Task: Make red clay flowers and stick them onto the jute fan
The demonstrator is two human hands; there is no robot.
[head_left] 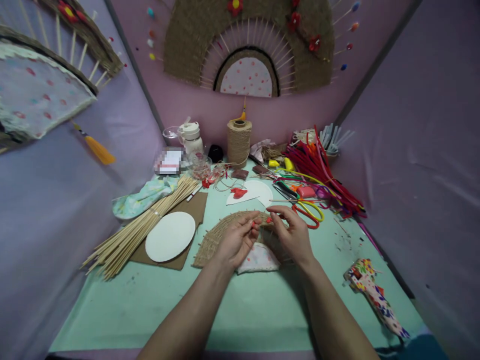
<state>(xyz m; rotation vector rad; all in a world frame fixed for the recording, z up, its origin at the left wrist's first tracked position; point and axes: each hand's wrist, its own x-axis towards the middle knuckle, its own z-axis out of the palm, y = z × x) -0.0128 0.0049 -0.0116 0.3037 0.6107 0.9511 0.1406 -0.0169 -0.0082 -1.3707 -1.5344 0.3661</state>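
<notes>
Lying flat, jute half-circle point(214, 239) frames floral cloth centre point(259, 261).

A mint-green tabletop point(240, 310) carries a bundle of wooden sticks point(146, 225) at the left. It lies partly across a brown cardboard sheet point(195, 205), with a crumpled cloth point(142, 197) behind. A woven half-circle point(212, 240) lies in the middle. A twine spool point(239, 142) stands at the back. Scissors point(309, 210) and red pipe cleaners point(322, 175) lie at the right, and a glue gun point(371, 295) lies nearer the front edge.
</notes>
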